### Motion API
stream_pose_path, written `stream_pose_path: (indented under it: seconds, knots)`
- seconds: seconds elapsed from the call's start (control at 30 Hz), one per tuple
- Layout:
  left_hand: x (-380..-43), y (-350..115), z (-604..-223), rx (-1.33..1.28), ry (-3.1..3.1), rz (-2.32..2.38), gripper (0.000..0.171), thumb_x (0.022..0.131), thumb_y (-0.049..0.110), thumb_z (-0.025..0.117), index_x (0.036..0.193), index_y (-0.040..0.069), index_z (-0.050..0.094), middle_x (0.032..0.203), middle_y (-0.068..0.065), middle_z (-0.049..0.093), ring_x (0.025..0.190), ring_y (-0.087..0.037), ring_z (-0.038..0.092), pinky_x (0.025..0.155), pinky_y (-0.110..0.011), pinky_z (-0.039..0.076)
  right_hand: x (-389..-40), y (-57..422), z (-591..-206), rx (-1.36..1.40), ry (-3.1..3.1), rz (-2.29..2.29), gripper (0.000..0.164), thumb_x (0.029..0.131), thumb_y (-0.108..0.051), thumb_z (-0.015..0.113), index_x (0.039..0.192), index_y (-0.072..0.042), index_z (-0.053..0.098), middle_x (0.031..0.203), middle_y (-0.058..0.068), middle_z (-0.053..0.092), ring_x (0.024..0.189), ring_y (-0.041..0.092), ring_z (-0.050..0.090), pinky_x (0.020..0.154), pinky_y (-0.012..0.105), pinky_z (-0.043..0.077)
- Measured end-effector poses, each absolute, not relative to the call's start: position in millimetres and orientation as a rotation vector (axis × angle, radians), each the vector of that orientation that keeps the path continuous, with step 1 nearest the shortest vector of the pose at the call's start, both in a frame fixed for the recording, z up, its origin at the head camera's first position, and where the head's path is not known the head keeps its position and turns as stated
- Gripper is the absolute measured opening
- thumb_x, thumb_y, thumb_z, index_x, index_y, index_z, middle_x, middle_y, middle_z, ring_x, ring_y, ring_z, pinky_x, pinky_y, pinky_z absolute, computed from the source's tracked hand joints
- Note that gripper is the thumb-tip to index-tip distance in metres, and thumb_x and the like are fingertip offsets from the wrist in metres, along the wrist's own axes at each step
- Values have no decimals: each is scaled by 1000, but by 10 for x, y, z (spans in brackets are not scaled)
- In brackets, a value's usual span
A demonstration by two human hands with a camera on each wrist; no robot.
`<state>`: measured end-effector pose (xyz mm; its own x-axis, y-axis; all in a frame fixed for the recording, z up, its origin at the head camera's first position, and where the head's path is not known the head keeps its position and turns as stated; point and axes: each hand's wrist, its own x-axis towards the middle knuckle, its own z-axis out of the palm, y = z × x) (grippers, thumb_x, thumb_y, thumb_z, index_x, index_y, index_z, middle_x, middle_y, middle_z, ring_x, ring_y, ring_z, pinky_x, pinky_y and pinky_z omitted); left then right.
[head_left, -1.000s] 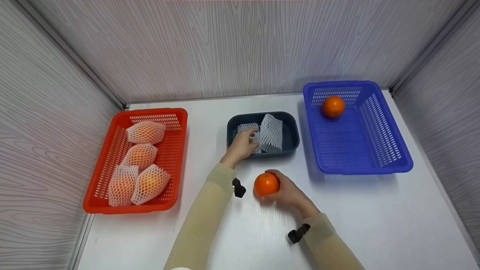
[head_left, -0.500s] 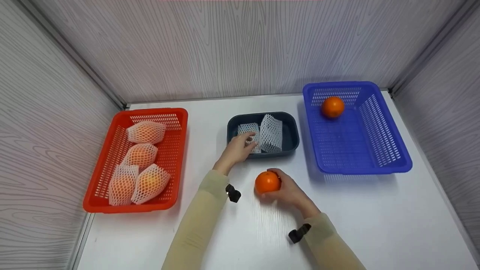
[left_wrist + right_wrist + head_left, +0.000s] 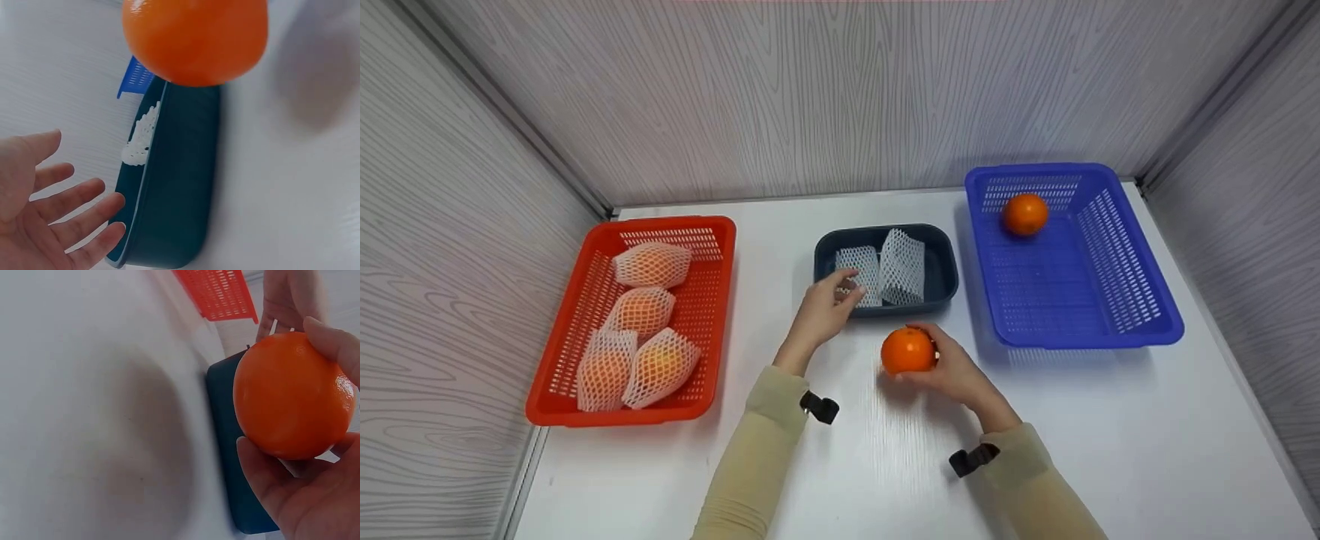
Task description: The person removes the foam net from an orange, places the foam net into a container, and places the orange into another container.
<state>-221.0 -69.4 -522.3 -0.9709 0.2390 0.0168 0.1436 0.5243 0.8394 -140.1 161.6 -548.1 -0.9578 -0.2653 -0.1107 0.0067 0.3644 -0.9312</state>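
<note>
Orange fruit [image 3: 908,350] is gripped by the right hand [image 3: 960,373], raised over the desk [image 3: 877,480] near the dark tray's near rim [image 3: 915,308]. The left hand [image 3: 819,311], fingers loosely spread, reaches that rim left of the fruit. Wide desk room separates tray from red basket [image 3: 726,300]; the gap to the blue basket [image 3: 1050,300] is narrow.

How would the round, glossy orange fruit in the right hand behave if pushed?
The orange fruit would likely roll, being nearly spherical. Its shiny skin may be slippery. It seems firm: the right hand makes no visible dent.
</note>
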Motion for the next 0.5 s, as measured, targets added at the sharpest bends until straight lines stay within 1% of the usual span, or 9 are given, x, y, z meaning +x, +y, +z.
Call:
stream_pose_path:
  seconds: [0.13,0.2,0.33,0.5]
  knots:
    - [-2139,-679,-5188,322,2657,1479,40,100,27,60,135,9,57,115,-8,65,100,-22,65,83,-33,54,-1412,1696,-5353,-254,2395,-1646,80,72,-21,90,138,-7,47,132,14,53,105,31,57,90,46,49]
    - [-2107,-664,-5174,327,2655,1498,39,100,26,60,135,8,57,115,-8,64,100,-22,64,83,-33,54,-1420,1740,-5288,-269,2401,-1658,79,72,-21,89,138,-8,48,133,14,52,104,31,56,88,45,49]
    - [-2050,-626,-5150,350,2644,1538,38,99,24,60,133,8,58,115,-9,64,101,-23,65,83,-33,54,-1439,1839,-5151,-307,2417,-1684,78,73,-20,89,139,-10,48,134,15,51,104,33,57,86,44,50]
    - [-1981,-566,-5125,371,2610,1584,37,100,25,59,133,9,58,117,-10,64,101,-21,66,82,-33,54,-1467,1980,-4964,-286,2443,-1680,81,73,-23,89,141,-12,46,135,14,49,107,33,56,88,45,50]
